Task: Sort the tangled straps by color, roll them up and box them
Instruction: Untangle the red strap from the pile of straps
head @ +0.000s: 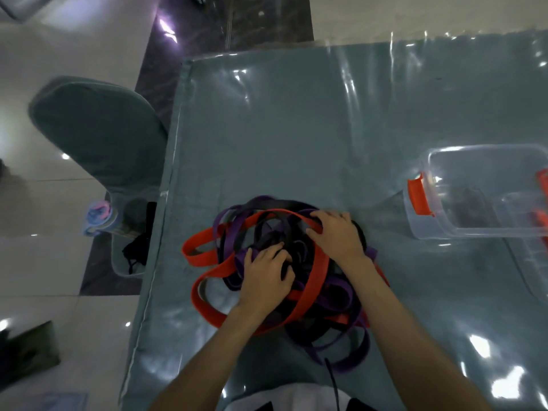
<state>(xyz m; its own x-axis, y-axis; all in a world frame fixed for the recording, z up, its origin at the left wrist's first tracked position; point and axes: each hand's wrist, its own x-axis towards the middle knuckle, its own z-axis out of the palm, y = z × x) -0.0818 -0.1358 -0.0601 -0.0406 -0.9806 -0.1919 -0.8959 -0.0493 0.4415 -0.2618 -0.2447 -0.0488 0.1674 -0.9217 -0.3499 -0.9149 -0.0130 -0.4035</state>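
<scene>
A tangled heap of straps lies on the table in front of me: red straps [207, 256], purple straps [338, 292] and black straps [267, 229] wound through one another. My left hand [267, 277] lies on the middle of the heap, its fingers dug into the black straps. My right hand [335, 232] rests on the far right of the heap, fingers bent over a red strap. A clear plastic box [439, 221] with orange latches [418, 192] stands open to the right, with something dark inside.
The table [281, 129] is covered with grey-blue cloth under shiny clear plastic. Off its left edge stands a grey covered chair [98, 129], with a bag and a pink-blue item [99, 215] on the floor by it. A dark object [26, 351] lies at the lower left.
</scene>
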